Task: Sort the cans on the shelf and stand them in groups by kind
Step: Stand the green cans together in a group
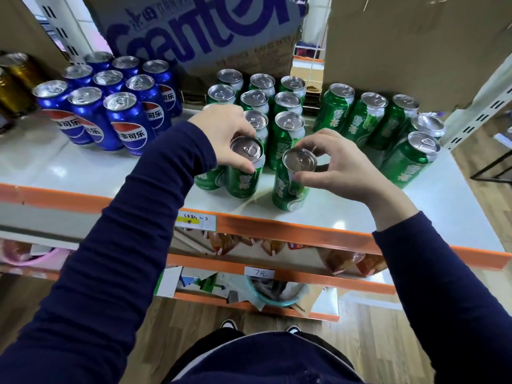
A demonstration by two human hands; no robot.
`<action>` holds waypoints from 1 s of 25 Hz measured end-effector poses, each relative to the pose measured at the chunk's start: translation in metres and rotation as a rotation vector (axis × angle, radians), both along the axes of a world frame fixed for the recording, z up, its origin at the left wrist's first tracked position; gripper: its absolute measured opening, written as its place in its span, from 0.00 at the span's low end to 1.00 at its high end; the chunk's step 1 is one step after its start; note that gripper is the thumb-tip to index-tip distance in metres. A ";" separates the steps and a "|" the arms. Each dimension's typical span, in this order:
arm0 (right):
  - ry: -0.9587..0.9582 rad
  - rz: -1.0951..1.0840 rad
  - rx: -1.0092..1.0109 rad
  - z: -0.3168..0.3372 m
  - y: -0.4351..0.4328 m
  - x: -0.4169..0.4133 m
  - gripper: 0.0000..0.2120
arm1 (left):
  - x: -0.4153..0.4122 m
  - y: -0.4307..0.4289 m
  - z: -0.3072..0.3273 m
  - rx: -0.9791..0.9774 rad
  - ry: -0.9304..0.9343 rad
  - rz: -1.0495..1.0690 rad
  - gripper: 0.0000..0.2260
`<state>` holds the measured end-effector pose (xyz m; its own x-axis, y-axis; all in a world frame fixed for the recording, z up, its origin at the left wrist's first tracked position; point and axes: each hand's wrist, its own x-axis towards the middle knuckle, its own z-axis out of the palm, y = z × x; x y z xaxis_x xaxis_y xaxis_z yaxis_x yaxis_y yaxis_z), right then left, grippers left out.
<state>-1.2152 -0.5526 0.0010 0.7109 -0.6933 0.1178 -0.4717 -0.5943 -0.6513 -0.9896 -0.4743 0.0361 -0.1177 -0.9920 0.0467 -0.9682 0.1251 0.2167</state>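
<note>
Grips with the left hand [221,134], fingers curled over the silver pull-tab lid, a glossy green soda can [243,176] at the front of a block of green cans [288,128]. Pinches with the right hand [340,167] the rim of a second green soda can [289,189] just beside it, both upright on the smooth, pale grey shelf [83,173]. Shows nine blue Pepsi cans [122,126] grouped at left, a looser green cluster [365,117] at right, brown cardboard boxes [401,45] behind, orange steel edging [277,228] and wood-plank flooring [374,342] below.
</note>
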 end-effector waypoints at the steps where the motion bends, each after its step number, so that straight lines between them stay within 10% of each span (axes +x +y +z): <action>1: 0.018 0.001 -0.008 0.000 0.001 0.000 0.21 | 0.001 -0.002 0.000 0.014 0.001 -0.007 0.29; 25: 0.136 -0.254 -0.146 -0.006 0.017 0.035 0.32 | 0.017 0.021 -0.052 -0.312 0.058 0.111 0.32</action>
